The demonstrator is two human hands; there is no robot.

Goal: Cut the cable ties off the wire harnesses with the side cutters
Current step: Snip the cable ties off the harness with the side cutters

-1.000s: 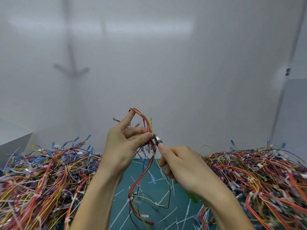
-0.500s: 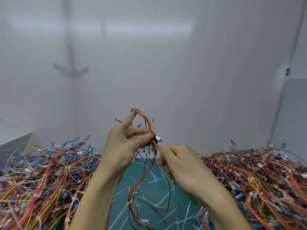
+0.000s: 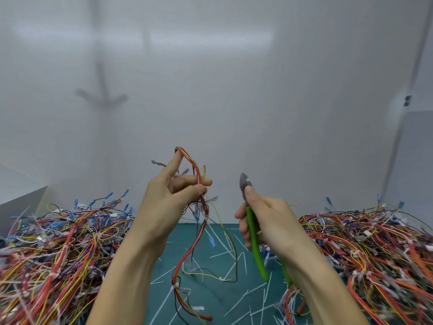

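Observation:
My left hand [image 3: 168,202] holds up a red, orange and yellow wire harness [image 3: 196,233], pinching it between thumb and fingers, with the wires looped over my raised index finger. The harness hangs down to the green mat, and white cable ties [image 3: 176,286] still bind its lower part. My right hand [image 3: 264,219] grips the green-handled side cutters [image 3: 254,240]. Their grey jaws point upward, a short way right of the harness and clear of it.
Large tangled heaps of coloured wire harnesses lie on the left [image 3: 54,254] and on the right [image 3: 375,249]. Between them is a green cutting mat [image 3: 210,289] strewn with several cut white ties. A white wall stands close behind.
My right hand has pulled the cutters away from the harness to the right. The jaws were at the wires beside my left thumb before. The left hand stays up, holding the harness.

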